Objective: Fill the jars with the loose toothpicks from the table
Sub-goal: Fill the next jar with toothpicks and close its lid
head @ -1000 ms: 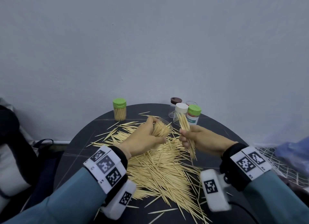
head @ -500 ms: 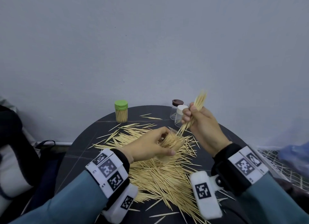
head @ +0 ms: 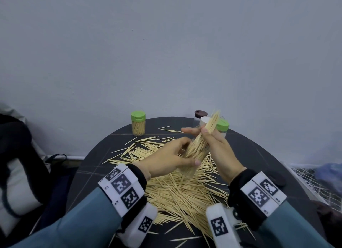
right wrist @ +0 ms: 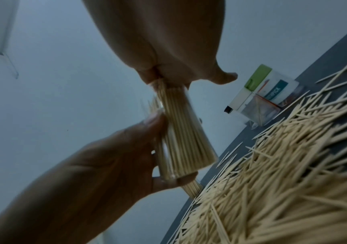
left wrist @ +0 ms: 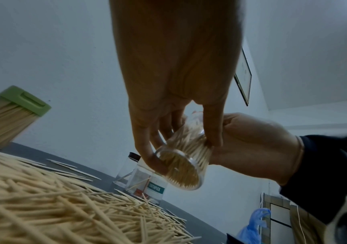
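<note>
- Left hand (head: 167,160): raised above the round dark table (head: 249,147), palm turned inward, fingers and thumb wrapped round a clear open jar (head: 194,156). The jar is tilted, mouth up and away from the person, and is clear of the tabletop.
- Jar contents: packed with toothpicks standing along its length (the left wrist view shows their tips pressed against the clear base (left wrist: 181,171)).
- Right hand (head: 220,151): held just beside the left, wrist lower than the fingers. Thumb and fingers pinch a bundle of toothpicks (head: 209,127); the bundle's lower end is in the jar mouth, its upper end sticks out past the fingers. One finger points out straight to the left.
- Loose toothpicks (head: 181,190): a broad heap on the table beneath and in front of both hands, with strays scattered toward the far edge.
- Far left of table: a green-lidded jar (head: 138,123), upright, full, lid on.
- Far right, behind the right hand: a second green-lidded jar (head: 222,126), a white-lidded jar (head: 205,121) and a brown-lidded jar (head: 199,114), close together (fill level cannot be told).
</note>
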Action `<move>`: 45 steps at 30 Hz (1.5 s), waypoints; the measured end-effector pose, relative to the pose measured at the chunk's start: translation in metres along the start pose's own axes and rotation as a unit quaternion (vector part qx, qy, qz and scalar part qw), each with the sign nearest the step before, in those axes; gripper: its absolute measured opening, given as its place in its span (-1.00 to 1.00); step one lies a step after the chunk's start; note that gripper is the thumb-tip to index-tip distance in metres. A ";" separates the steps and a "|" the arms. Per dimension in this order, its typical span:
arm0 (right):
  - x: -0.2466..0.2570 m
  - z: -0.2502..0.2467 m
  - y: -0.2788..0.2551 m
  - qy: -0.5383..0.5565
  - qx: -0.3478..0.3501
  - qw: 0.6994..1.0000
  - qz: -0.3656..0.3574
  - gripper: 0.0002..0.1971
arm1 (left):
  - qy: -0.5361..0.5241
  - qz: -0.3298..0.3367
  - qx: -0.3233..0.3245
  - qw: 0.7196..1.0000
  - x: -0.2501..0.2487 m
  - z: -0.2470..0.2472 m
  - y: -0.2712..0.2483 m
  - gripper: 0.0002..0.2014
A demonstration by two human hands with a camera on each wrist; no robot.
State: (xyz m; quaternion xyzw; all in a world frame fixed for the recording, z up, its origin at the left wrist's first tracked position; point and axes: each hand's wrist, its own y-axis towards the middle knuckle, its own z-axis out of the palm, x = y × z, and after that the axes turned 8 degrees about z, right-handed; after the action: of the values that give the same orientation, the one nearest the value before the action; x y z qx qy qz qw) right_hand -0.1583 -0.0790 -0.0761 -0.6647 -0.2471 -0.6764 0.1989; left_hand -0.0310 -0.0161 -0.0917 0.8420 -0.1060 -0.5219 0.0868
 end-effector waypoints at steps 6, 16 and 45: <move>-0.007 -0.001 0.002 -0.030 -0.005 0.999 0.044 -0.68 | 0.003 -0.011 -0.002 1.000 -0.001 0.002 0.000 -0.70; 0.003 -0.003 -0.003 0.025 0.018 1.000 -0.006 -0.68 | 0.004 -0.025 -0.010 1.000 -0.001 0.002 0.000 -0.60; 0.003 -0.016 0.006 0.014 0.015 0.999 0.043 -0.64 | 0.037 -0.021 0.019 0.999 0.004 0.004 0.000 -0.67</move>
State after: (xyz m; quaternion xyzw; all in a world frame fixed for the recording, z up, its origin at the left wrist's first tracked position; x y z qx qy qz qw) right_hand -0.1675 -0.0930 -0.0727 -0.6619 -0.2256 -0.6729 0.2414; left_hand -0.0325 -0.0173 -0.0970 0.8644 -0.0950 -0.4896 0.0633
